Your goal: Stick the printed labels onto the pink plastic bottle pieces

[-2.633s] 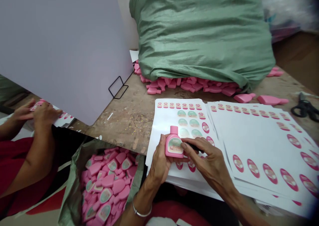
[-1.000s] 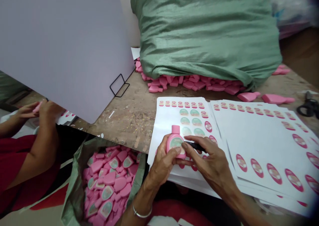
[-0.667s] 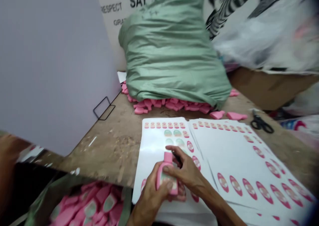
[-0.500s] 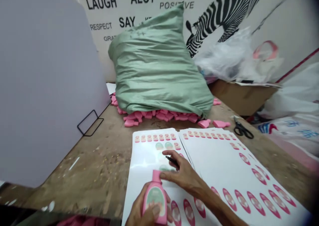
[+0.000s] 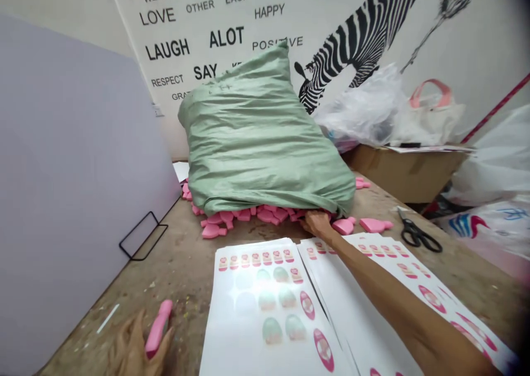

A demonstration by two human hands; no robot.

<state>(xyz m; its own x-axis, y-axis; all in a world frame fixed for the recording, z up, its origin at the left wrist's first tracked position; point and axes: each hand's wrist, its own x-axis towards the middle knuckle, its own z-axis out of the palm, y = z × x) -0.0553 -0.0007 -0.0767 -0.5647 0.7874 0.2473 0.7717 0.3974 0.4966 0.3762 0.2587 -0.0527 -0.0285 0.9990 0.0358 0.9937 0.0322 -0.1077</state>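
My left hand [image 5: 134, 348], slightly blurred, is at the lower left just above the wooden table [image 5: 178, 287]. Its fingers and thumb are closed around a pink toy bottle [image 5: 159, 329], turned edge-on. My right hand [image 5: 318, 221] reaches far forward to the pile of pink bottle shapes [image 5: 269, 215] spilling from under the green sack [image 5: 265, 149]. Its fingers curl down among them, and what they hold is hidden. Beneath my right forearm lies a sticker sheet stack [image 5: 331, 287]. Another sticker sheet stack [image 5: 236, 332] to its left carries green and pink labels.
Black scissors [image 5: 418, 235] lie on the right, near loose pink bottle shapes [image 5: 375, 224]. A grey panel [image 5: 83, 188] with a black wire foot [image 5: 144, 235] stands on the left. Behind are a cardboard box [image 5: 408, 171] and plastic bags [image 5: 364, 108].
My view has tilted up. My left hand has carried the labelled bottle left, off the sheets. My right hand has left the bottle and stretched forward to the pile; its black tool is out of sight.
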